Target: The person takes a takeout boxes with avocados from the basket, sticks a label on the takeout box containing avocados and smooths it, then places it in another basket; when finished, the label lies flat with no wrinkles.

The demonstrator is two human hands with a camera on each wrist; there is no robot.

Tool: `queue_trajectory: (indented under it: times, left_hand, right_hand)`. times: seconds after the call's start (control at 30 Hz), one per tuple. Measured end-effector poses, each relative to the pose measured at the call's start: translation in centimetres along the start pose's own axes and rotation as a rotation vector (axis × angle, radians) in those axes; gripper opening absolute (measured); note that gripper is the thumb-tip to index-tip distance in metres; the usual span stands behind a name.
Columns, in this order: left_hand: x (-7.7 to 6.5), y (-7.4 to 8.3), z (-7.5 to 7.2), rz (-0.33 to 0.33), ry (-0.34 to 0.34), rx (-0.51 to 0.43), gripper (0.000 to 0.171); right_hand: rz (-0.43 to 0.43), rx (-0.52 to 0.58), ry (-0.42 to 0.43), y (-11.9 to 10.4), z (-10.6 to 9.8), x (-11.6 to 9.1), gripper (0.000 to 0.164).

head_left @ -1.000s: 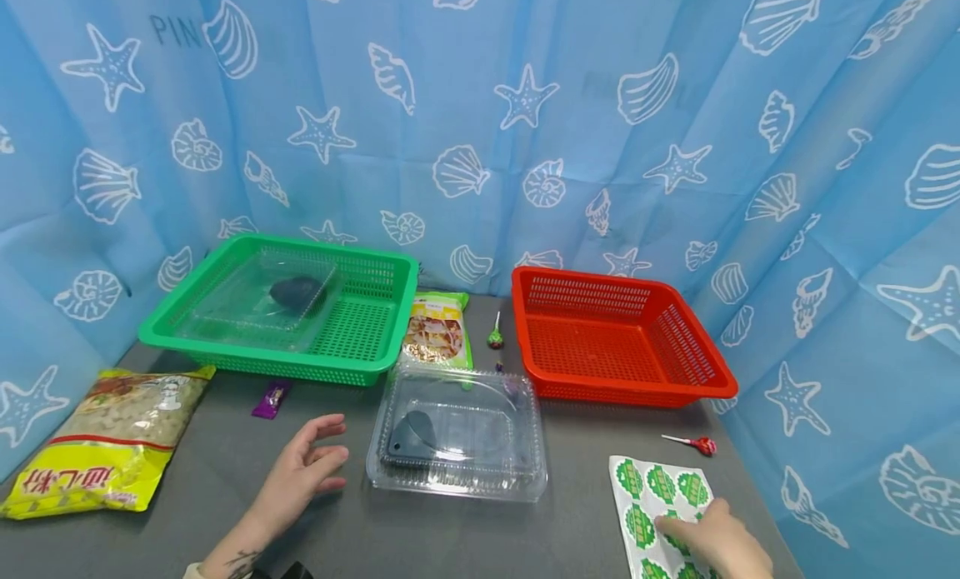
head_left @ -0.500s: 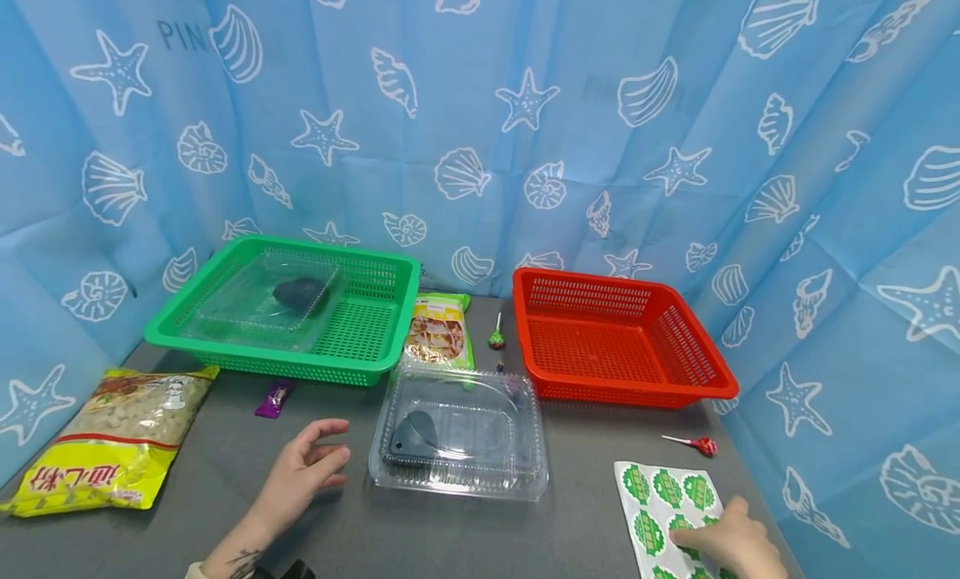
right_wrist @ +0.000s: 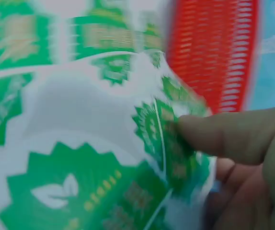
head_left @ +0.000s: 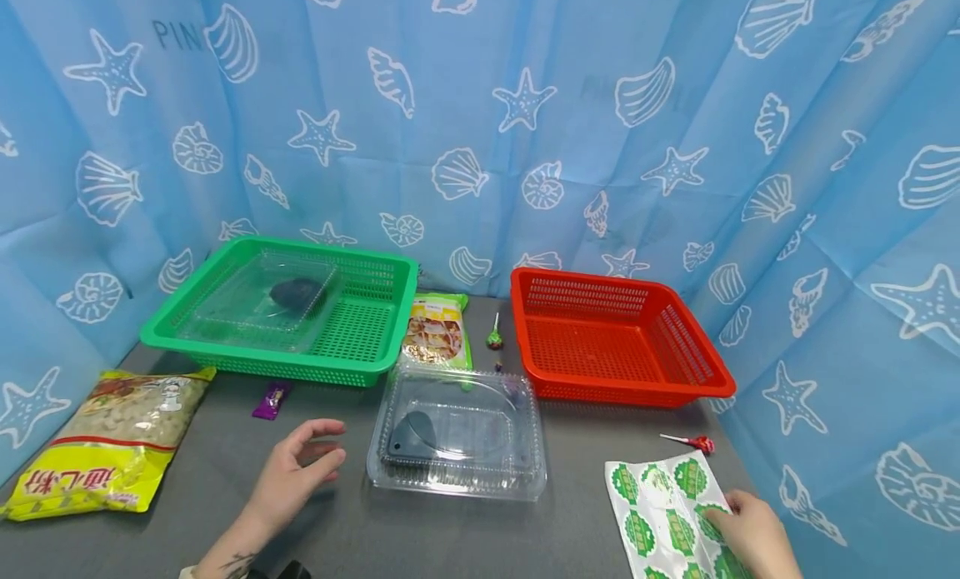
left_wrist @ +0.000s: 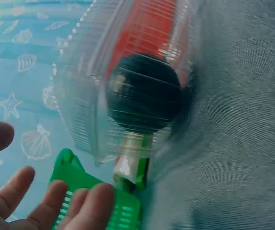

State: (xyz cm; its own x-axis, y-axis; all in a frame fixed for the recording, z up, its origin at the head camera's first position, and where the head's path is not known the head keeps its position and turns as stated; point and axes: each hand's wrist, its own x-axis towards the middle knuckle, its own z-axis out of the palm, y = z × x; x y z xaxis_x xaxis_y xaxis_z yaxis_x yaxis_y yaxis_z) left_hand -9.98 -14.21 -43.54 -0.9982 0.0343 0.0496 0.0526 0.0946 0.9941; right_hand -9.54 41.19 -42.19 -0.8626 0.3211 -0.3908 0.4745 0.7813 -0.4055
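Observation:
At the right front of the head view, my right hand [head_left: 753,533] pinches the right edge of a white sheet of green round stickers [head_left: 667,512]. The right wrist view shows the thumb pressed on the sheet, which bends there, and the fingers partly behind it. My left hand [head_left: 292,479], fingers spread and slightly bent, holds nothing. It is left of a closed clear plastic food container [head_left: 480,471]. Inside that container is a dark rounded thing [left_wrist: 142,93], also seen in the left wrist view, where the left fingers [left_wrist: 101,206] are apart from the container.
A green basket [head_left: 382,366] at the back left holds another clear container [head_left: 247,300] with a dark thing. The red basket [head_left: 622,391] stands back right. A yellow pasta bag [head_left: 112,446], purple candy [head_left: 272,401], yellow-green food packet [head_left: 435,329], green lollipop [head_left: 495,339] and red lollipop [head_left: 701,443] lie around.
My right hand has shifted to the right and turned, now gripping the sticker sheet's edge. The sheet has moved, bent up on its right side. The left hand has barely moved.

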Motion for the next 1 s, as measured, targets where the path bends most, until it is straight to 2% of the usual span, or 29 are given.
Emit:
queue_trajectory:
  times: [0.07,0.2,0.3,0.4,0.47,0.57,0.63,0.67,0.7,0.73,0.8,0.9,0.93,1.0]
  left_hand:
    - [-0.1,0.6,0.1,0.086,0.036,-0.004,0.029]
    - [-0.1,2.3,1.0,0.277,0.061,-0.114,0.024]
    - [0.0,3.9,2.6,0.396,0.032,-0.189,0.024]
    - [0.2,5.4,4.8,0.472,-0.066,-0.198,0.025]
    - [0.2,6.4,6.4,0.490,-0.173,-0.193,0.026]
    - [0.0,7.4,8.5,0.480,-0.377,-0.236,0.029]
    - [-0.2,7.8,9.5,0.450,-0.484,-0.289,0.028]
    - [-0.3,7.9,9.9,0.427,-0.507,-0.306,0.026]
    - [-0.4,8.0,10.2,0.413,-0.520,-0.327,0.025]
    - [-0.5,8.0,10.4,0.404,-0.519,-0.339,0.023]
    - [-0.7,8.0,10.7,0.371,-0.473,-0.356,0.021]
    - [-0.9,8.0,10.9,0.340,-0.378,-0.346,0.021]
    - [-1.0,7.9,11.0,0.346,-0.351,-0.338,0.021]
    - [-1.1,7.9,11.2,0.361,-0.321,-0.337,0.020]
  right_hand:
    - [-0.150,0.062,0.049,-2.1,-0.9,-1.9,0.035]
    - [-0.418,0.125,0.151,-7.1,-2.8,-5.5,0.028]
    - [-0.664,0.201,0.141,-10.4,-3.6,-7.5,0.022]
    - [-0.909,0.351,0.000,-13.1,-3.2,-8.7,0.013]
    - [-1.034,0.436,-0.130,-14.8,-2.2,-9.2,0.013]
    - [-1.142,0.484,-0.261,-17.1,-0.1,-9.8,0.013]
    - [-1.156,0.477,-0.281,-18.3,1.4,-10.2,0.012]
    - [-1.151,0.471,-0.262,-18.8,2.0,-10.3,0.012]
    - [-1.147,0.456,-0.205,-19.2,2.6,-10.5,0.015]
    - [-1.142,0.444,-0.124,-19.5,3.2,-10.7,0.021]
    - [-1.171,0.419,0.103,-20.1,4.1,-11.1,0.030]
    - [-1.303,0.437,0.441,-21.1,5.2,-12.1,0.032]
    - [-1.366,0.438,0.514,-21.5,5.5,-12.5,0.028]
    - [-1.474,0.436,0.558,-22.3,6.1,-13.3,0.018]
